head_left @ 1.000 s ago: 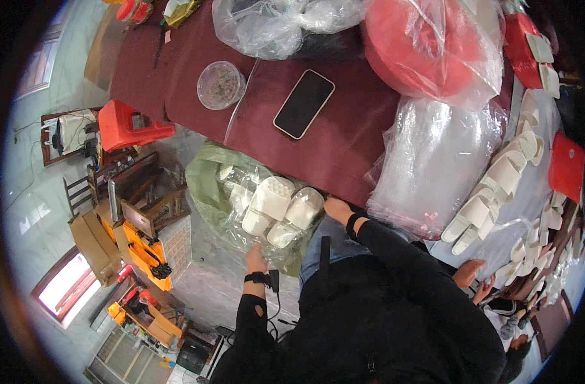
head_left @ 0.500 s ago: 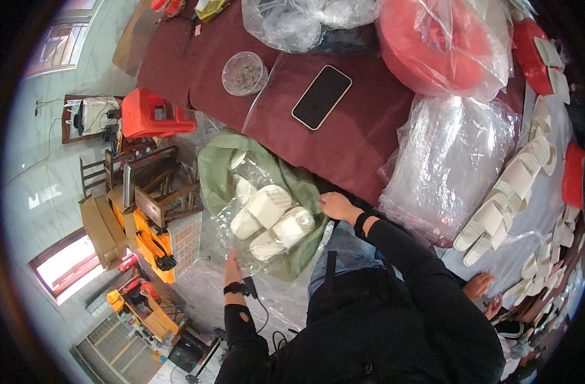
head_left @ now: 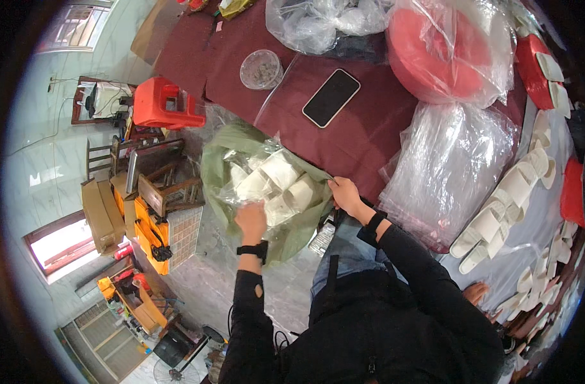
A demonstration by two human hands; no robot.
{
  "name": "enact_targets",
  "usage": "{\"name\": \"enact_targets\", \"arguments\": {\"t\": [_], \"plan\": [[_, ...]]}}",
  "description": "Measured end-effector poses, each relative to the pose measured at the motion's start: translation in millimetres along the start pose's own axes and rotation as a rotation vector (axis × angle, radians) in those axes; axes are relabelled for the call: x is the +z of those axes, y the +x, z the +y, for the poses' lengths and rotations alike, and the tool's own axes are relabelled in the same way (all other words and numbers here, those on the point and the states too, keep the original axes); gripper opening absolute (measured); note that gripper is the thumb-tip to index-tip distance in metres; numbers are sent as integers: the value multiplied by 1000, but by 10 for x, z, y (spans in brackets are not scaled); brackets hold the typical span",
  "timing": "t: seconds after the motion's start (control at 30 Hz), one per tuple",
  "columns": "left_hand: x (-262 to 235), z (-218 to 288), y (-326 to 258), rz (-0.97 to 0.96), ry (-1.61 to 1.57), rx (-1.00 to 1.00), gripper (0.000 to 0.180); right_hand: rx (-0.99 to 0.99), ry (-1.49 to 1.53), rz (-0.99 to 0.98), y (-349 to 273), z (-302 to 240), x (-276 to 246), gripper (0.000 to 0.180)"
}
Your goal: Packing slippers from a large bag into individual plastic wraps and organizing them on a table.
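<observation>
A green woven sack [head_left: 217, 155] gapes open below the edge of the cloth-covered table. Inside it lie several cream slippers [head_left: 280, 171] in clear plastic wrapping. My left hand [head_left: 251, 219] reaches over the sack's near-left side, its fingers curled down against the wrapped slippers. What those fingers grip is hidden under the hand. At the sack's right rim, my right hand [head_left: 345, 194] is closed, pinching the green fabric.
On the dark red table [head_left: 369, 144] lie a phone [head_left: 331, 98], a clear round tub [head_left: 261, 69] and a stack of clear plastic bags [head_left: 449, 169]. More slippers [head_left: 491, 221] line the right side, near another person's hand [head_left: 476, 293]. A red stool [head_left: 158, 102] stands left.
My left hand has moved from beside the sack up and right onto the wrapped slippers, which now sit deeper in it. My right hand stays at the rim, slightly higher.
</observation>
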State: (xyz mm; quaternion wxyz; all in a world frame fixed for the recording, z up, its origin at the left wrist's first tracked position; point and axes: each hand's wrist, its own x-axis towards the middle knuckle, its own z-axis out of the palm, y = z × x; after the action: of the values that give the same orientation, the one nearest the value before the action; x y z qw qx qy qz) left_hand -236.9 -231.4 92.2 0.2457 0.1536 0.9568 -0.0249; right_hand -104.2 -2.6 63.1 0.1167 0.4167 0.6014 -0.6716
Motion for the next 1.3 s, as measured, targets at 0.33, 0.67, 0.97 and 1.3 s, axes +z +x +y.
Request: {"name": "enact_targets", "arguments": {"t": [0.33, 0.67, 0.97, 1.3], "plan": [[480, -736, -414, 217, -608, -160, 45, 3, 93, -27, 66, 77, 149, 27], [680, -1257, -664, 108, -1153, -863, 56, 116, -4, 70, -55, -184, 280, 27], [927, -1280, -455, 225, -711, -618, 50, -706, -497, 189, -610, -503, 770, 19], [824, -2006, -271, 253, -820, -553, 31, -497, -1380, -702, -511, 583, 1090, 64]]}}
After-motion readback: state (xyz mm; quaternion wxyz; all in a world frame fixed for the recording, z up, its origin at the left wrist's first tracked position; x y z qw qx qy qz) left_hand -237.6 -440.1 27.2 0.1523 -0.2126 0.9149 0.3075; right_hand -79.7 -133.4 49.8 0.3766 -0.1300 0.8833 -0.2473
